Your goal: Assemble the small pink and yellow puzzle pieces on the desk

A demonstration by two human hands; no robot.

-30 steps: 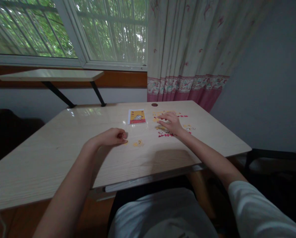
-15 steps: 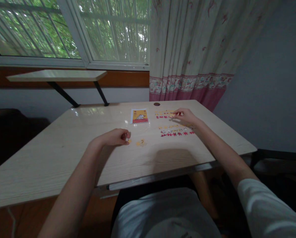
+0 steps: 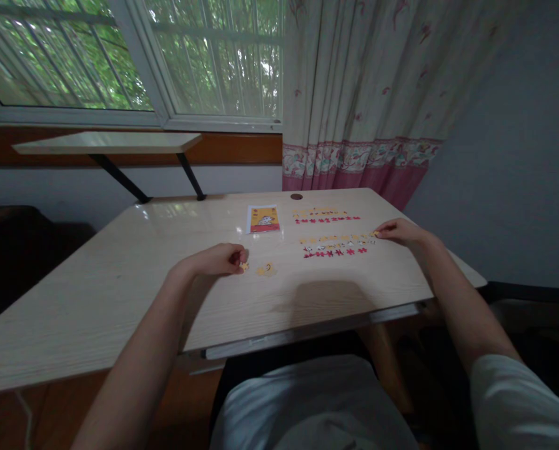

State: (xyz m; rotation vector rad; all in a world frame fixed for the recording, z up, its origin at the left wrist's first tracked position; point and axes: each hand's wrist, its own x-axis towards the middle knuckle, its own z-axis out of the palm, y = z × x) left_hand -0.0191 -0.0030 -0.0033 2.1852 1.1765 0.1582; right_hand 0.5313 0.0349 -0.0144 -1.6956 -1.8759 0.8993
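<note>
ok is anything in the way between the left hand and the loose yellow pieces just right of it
Nothing visible, apart from the yellow piece at the fingertips of the left hand; past that, only tabletop before the loose yellow pieces.

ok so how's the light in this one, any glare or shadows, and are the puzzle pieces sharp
Head view: dim room, with the window far brighter; head view: glare spots on the desk beside the printed picture, plus a soft shadow near its front edge; head view: the puzzle pieces look small and soft, fine detail unreadable.
</note>
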